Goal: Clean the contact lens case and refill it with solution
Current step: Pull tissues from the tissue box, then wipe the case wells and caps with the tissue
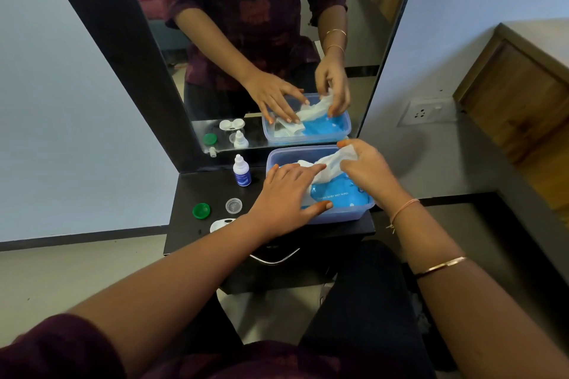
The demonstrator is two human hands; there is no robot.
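A white wet wipe (331,164) is half pulled out of a blue wipes pack (337,197) that lies in a clear plastic box (335,216). My right hand (366,168) pinches the wipe's far end above the box. My left hand (284,194) lies flat on the pack, fingers spread, holding it down. The white contact lens case (220,224) lies on the black shelf (191,234), partly hidden by my left forearm. A green cap (201,210) and a clear cap (233,205) lie beside it. The small solution bottle (241,171) stands upright at the mirror.
A tall mirror (255,40) with a black frame rises behind the shelf and repeats the scene. A metal drawer handle (274,257) sits under the shelf's front edge. A wall socket (426,112) and a wooden cabinet (520,101) are to the right.
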